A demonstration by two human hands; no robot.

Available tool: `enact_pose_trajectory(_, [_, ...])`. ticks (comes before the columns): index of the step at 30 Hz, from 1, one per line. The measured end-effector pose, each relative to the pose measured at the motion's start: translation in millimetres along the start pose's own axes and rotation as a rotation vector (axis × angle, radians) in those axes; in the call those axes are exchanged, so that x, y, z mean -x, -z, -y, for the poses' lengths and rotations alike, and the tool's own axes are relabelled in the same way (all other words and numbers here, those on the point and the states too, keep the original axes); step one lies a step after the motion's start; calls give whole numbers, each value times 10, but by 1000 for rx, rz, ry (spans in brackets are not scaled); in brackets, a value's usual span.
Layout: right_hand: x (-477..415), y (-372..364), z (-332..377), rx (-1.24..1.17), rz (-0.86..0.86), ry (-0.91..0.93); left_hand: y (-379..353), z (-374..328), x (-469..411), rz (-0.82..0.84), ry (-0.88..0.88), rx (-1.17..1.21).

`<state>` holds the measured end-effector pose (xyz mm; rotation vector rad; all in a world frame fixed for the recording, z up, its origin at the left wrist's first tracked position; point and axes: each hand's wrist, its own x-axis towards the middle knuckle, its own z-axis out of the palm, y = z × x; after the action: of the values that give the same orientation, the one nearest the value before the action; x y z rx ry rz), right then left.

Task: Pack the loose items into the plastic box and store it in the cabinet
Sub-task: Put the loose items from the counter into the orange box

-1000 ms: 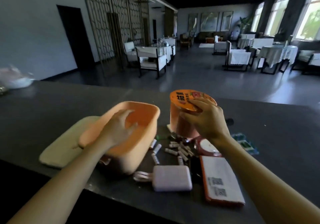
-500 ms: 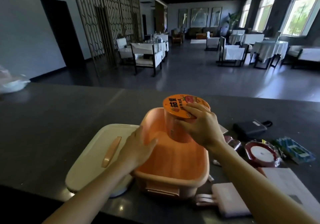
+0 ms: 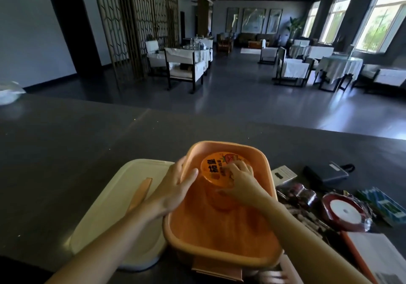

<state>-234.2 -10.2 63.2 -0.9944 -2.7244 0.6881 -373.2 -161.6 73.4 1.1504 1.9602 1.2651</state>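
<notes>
An orange plastic box (image 3: 219,239) stands open on the dark counter in front of me. Inside its far end stands an orange noodle cup (image 3: 216,169), upright, with my right hand (image 3: 239,182) gripping its top rim from the right. My left hand (image 3: 173,187) holds the box's left rim, thumb over the edge. The cream lid (image 3: 114,209) with an orange handle lies flat to the left of the box. Loose items lie to the right: a red ribbon roll (image 3: 345,211), a dark pouch (image 3: 325,174), a white card (image 3: 283,174) and a green packet (image 3: 384,204).
An orange-edged booklet (image 3: 373,253) lies at the near right, partly out of frame. A white plastic bag (image 3: 8,92) sits far left on the counter (image 3: 66,143). Beyond the counter is a dining room with tables and chairs.
My right hand has lowered the noodle cup down into the box. The left hand stayed on the box's left rim, and the view drew closer.
</notes>
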Motion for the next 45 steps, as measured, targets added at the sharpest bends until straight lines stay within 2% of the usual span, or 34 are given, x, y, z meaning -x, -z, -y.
enact_pose_trajectory(3, [20, 2, -33, 57, 129, -33, -2, -29, 1, 29, -30, 42])
enact_pose_trajectory(6, [53, 33, -48, 32, 85, -71, 2, -40, 30, 65, -26, 86])
enact_pose_trajectory(11, [-78, -22, 85, -68, -109, 8, 14, -28, 2, 93, -61, 92])
enact_pose_trajectory(16, [-55, -101, 122, -138, -57, 29, -14, 48, -37, 48, -35, -63])
enact_pose_trajectory(20, [124, 155, -7, -141, -230, 26, 0, 14, -19, 51, -58, -146])
enact_pose_trajectory(22, [277, 356, -80, -140, -326, 44, -5, -28, -29, 20, -129, -303])
enact_pose_trajectory(24, [453, 539, -214, -159, -425, -14, -56, -117, -64, -2, -212, -419])
enact_pose_trajectory(28, [832, 775, -582, -170, -524, -162, -464, -410, -4, 12, -312, -389])
enact_pose_trajectory(31, [1178, 870, -896, -140, -510, -225, -979, -648, 244, 26, -385, -310])
enact_pose_trajectory(37, [1847, 1049, -1711, -144, -473, -383, -1937, -1038, 551, 122, -560, -422])
enact_pose_trajectory(41, [2223, 1156, -2216, -171, -406, -456, -2510, -1035, 579, 196, -500, -453])
enact_pose_trajectory(45, [2424, 1084, -2560, -192, -236, -537, -2861, -674, 567, 321, -280, -617])
